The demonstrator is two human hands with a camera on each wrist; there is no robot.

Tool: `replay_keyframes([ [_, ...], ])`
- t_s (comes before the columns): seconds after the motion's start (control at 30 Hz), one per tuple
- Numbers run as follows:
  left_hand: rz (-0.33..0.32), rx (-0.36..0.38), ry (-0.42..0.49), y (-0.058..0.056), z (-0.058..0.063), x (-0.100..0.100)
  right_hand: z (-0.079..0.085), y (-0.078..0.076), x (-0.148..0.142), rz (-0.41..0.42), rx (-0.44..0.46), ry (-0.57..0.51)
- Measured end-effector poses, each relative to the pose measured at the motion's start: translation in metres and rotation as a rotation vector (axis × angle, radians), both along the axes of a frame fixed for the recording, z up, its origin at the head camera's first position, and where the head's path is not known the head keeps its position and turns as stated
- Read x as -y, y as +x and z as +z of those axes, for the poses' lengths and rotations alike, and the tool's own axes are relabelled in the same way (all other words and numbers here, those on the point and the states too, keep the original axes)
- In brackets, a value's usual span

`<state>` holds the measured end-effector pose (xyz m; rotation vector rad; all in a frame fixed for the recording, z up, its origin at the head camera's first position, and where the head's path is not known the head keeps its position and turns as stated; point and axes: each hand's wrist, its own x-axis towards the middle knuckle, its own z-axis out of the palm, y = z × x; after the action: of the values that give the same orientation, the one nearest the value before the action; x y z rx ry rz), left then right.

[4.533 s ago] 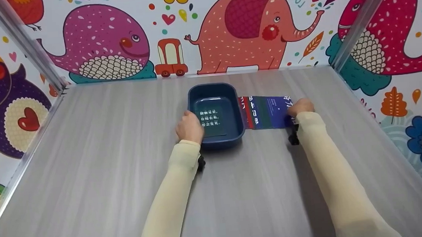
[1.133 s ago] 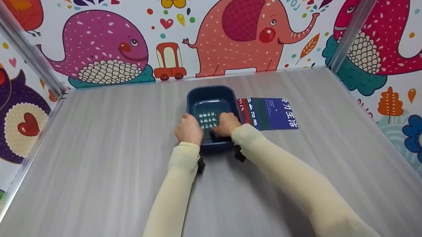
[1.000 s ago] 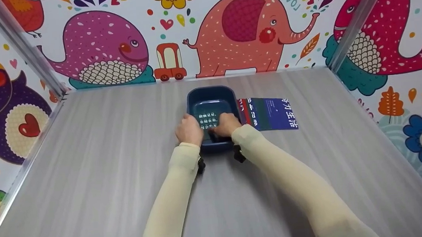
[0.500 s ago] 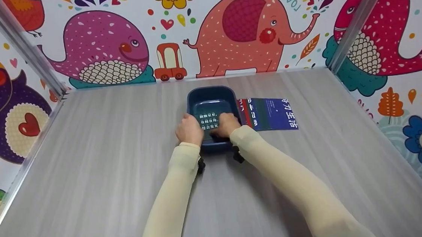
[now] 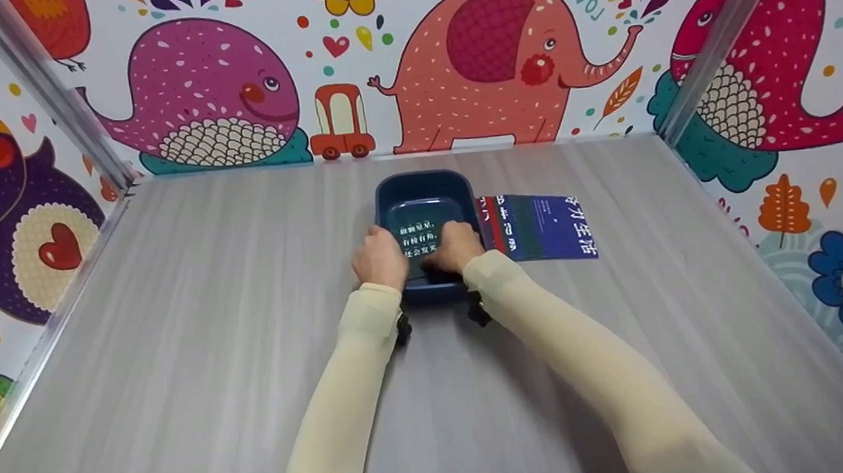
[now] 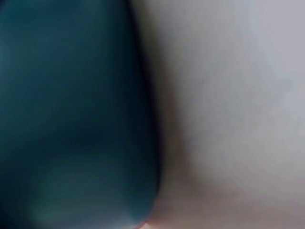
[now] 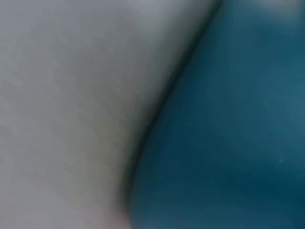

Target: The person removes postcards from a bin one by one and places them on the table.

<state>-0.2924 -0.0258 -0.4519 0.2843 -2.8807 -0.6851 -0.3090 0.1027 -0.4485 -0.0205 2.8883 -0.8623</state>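
Observation:
A dark blue rectangular tub stands on the table. Inside it lies a dark green card or booklet with white printed characters. My left hand grips the tub's left rim with curled fingers. My right hand reaches into the tub at its right side, over the lower right of the green card. Its fingertips are hidden, so whether they pinch the card cannot be told. The left wrist view has the tub's wall up close and blurred; the right wrist view has the tub's wall likewise.
Overlapping printed booklets lie flat against the tub's right side: a red one, a dark green one and a blue one. The tub hides their left part. A cartoon-printed back wall with metal corner posts bounds the grey table.
Some seconds ago my right hand was at the right end of the blue booklet; since then it has moved left into the tub. Over the last second both hands have hardly moved.

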Motion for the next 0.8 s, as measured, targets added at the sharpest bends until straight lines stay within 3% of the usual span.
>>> replay_keyframes([
  [0.17,-0.001,0.058,0.015,-0.0008,0.0019,-0.0003,0.0006,-0.0007,-0.001,0.012,-0.005,-0.015],
  [0.43,0.007,0.061,0.014,-0.0022,0.0011,-0.0006,0.0019,-0.0028,-0.0037,-0.01,0.074,-0.063],
  [0.8,0.015,0.098,0.036,-0.0031,0.002,-0.0002,0.0038,-0.0057,-0.0056,-0.039,0.025,-0.096],
])
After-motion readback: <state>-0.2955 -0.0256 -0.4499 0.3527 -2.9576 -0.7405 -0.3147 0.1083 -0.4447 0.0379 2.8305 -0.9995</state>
